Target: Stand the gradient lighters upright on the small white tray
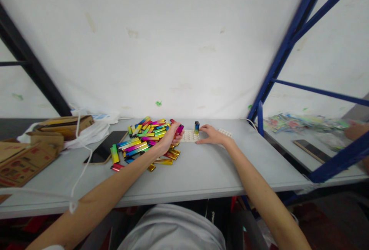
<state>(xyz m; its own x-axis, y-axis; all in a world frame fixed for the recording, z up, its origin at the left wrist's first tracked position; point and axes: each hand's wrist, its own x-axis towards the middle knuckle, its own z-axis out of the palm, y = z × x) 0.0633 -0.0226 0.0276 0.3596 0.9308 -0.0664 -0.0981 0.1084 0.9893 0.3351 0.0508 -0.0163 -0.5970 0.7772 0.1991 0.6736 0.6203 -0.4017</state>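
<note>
A: What do you have from your end?
B: Through the head view, my left hand (170, 139) has its fingers closed round a slim, shiny magenta lighter (180, 129), by the left end of a flat white tray (188, 136) with a grid of small cells.
A: And the right?
B: My right hand (212, 134) has thumb and fingers spread wide at the tray's right end, just beside a blue-and-gold metallic lighter with a black top (196, 128), which stands upright there. I can't tell whether those fingertips press on the tray.
A: Which step would you call this?
B: Placing, I'd judge: one lighter stands, one is in hand, and a loose heap of multicoloured metallic lighters (137, 149) lies to the left on the pale grey counter (207, 169).
A: So what does the next move call for?
B: A steady tray, I'd say, and a careful left hand that doesn't knock the standing lighter
</note>
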